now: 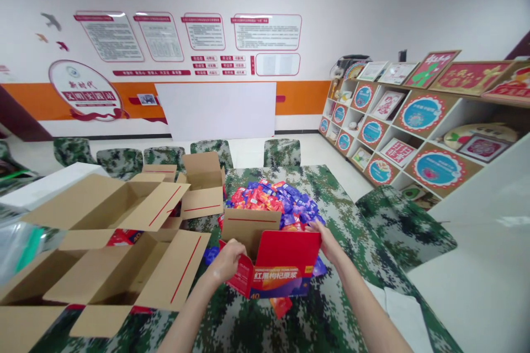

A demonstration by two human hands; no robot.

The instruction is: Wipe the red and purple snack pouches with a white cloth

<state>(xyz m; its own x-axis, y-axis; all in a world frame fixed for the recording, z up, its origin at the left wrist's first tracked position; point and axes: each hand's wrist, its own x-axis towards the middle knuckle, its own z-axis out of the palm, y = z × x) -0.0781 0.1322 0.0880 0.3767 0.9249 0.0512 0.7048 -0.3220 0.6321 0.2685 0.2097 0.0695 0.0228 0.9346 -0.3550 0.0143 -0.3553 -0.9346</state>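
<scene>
A red and purple printed cardboard box (285, 273) stands in front of me on the camouflage cloth, its flaps up and its brown inside partly showing. My left hand (227, 261) has its fingers curled over a side flap at the box's left. At the right, my right hand (325, 238) holds the upper edge of the red front flap, its fingertips partly hidden behind it. Just behind the box lies a heap of small red and purple packets (269, 197). One red packet (281, 306) lies before the box's front side.
Several opened brown cartons (165, 276) crowd the table's left side, near a white box (62, 182) and clear plastic (19, 242). White paper (403, 314) lies at the right edge. Chairs with camouflage covers (282, 153) surround the table (351, 287); a display shelf (389, 132) lines the right wall.
</scene>
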